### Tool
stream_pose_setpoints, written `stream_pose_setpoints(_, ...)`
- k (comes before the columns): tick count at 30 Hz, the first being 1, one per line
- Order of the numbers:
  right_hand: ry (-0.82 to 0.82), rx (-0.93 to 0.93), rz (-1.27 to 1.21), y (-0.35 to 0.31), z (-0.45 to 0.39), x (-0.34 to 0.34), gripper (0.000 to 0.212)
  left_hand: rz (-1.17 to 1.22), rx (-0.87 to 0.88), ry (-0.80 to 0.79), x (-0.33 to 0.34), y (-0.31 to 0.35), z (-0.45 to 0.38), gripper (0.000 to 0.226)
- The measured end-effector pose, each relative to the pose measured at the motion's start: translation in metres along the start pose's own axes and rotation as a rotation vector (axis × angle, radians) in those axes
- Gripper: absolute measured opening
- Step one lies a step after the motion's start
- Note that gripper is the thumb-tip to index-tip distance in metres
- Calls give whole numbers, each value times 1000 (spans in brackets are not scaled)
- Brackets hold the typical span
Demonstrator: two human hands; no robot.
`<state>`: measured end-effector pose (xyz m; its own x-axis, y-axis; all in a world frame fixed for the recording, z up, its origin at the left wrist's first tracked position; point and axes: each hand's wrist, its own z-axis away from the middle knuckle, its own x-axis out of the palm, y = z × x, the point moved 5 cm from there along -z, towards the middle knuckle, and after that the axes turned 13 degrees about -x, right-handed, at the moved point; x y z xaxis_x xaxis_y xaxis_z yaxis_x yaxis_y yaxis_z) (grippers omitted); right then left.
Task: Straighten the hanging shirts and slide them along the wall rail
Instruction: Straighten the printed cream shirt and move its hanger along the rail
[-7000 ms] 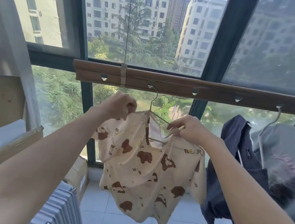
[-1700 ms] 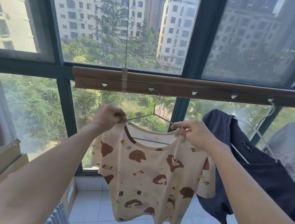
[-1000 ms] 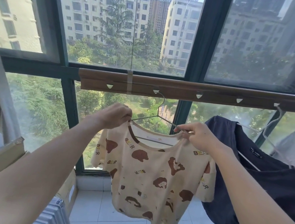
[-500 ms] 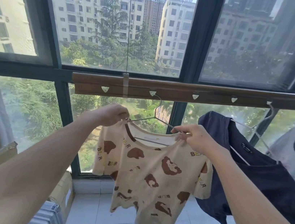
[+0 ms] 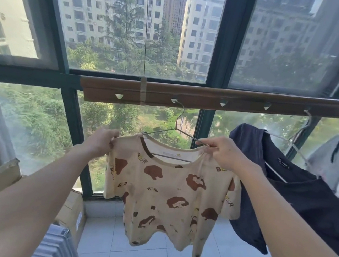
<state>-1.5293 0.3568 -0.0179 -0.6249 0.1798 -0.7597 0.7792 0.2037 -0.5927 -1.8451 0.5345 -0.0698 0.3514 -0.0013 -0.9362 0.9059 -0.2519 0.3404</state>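
Shirt (image 5: 168, 193) shoulders in both hands' fingers (image 5: 114, 140)

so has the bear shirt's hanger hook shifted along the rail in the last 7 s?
No. The hanger hook hangs from the same rail notch, just right of the strap, as before.

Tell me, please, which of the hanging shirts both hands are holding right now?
The cream bear-print shirt, leftmost on the rail: left hand and right hand pinch its shoulders; the navy shirt hangs untouched.
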Motion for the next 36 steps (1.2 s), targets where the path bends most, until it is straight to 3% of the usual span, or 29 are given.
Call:
stream_pose_setpoints(6, 11, 3, 16, 1, 1, 1, 35, -61, -94, -54, 5, -22, -5, 44)
stream_pose_setpoints(9, -15, 26, 49, 8, 3, 1, 38, 17, -30, -126, 4, -7, -4, 66)
stream_pose_setpoints(17, -6, 110, 138, 15, 19, -9, 30, 316, 457, 43, -21, 123, 16, 27)
stream_pose_setpoints(19, -105, 195, 195, 24, 29, -9, 26, 348, 471, 69, -22, 134, 16, 20)
stream_pose_setpoints(21, -232, 306, 322, 38, 42, -8, 5, 360, 472, 84, -23, 135, 14, 19)
stream_pose_setpoints(30, -173, 443, 452, 68, 60, -14, 29, 355, 411, 82, -26, 124, 8, 18)
stream_pose_setpoints(36, -302, 503, 533, 75, 57, -4, 21, 356, 371, 66, -28, 122, 9, 18)
